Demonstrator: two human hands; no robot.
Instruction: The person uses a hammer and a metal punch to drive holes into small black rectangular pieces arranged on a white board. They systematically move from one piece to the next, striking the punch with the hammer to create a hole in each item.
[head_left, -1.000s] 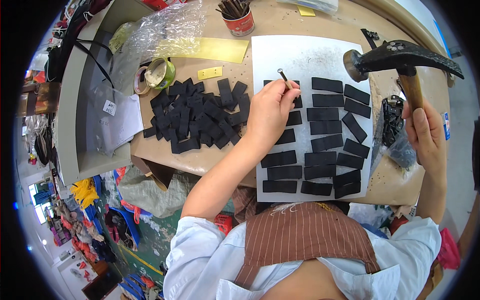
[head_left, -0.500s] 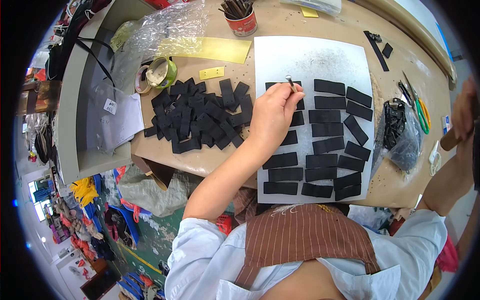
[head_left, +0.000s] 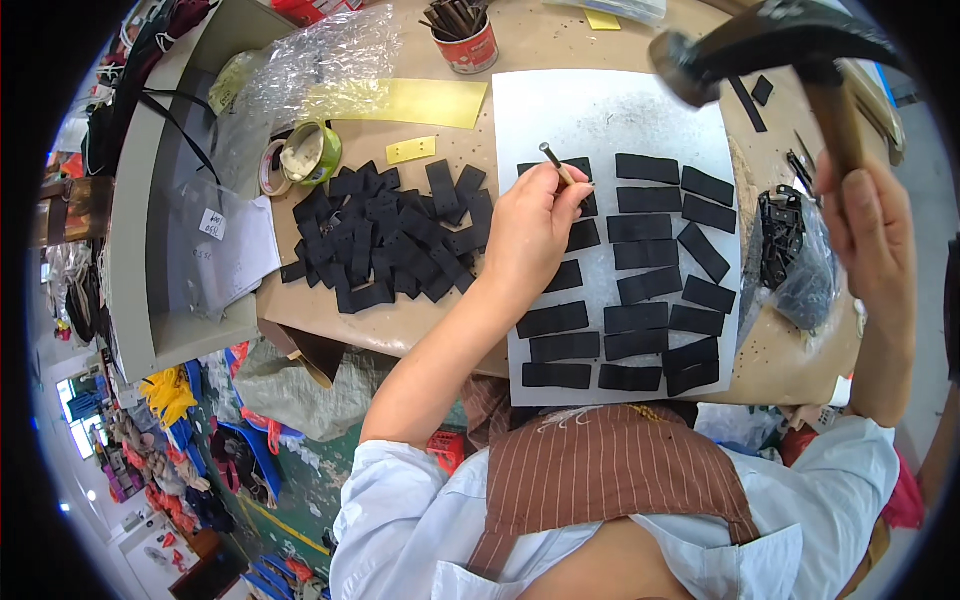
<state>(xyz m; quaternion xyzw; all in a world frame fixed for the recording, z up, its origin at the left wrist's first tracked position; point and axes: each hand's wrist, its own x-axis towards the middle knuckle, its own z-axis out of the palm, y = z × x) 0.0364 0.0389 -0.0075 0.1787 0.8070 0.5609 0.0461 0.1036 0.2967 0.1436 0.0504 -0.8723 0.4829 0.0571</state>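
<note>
My left hand (head_left: 528, 228) is closed around a slim metal punch (head_left: 550, 158), tilted over the top of the left column of black fabric pieces (head_left: 646, 168). These flat rectangles lie in three rough columns on a white board (head_left: 570, 105); my hand partly covers some at the left. Gripped by its wooden handle, a claw hammer (head_left: 775, 42) is raised at the upper right in my right hand (head_left: 872, 225). Left of the board is a loose heap of black pieces (head_left: 400, 235), several with small holes.
Behind the heap lie green tape (head_left: 325, 165), a yellow strip (head_left: 430, 103) and crumpled clear plastic (head_left: 300, 70). A red tin (head_left: 468, 52) of metal rods stands at the back. Beyond the board's right edge sits a clear bag of black parts (head_left: 790, 250).
The hammer has come up from the right edge into full view with my right hand. The punch in my left hand leans more to the left.
</note>
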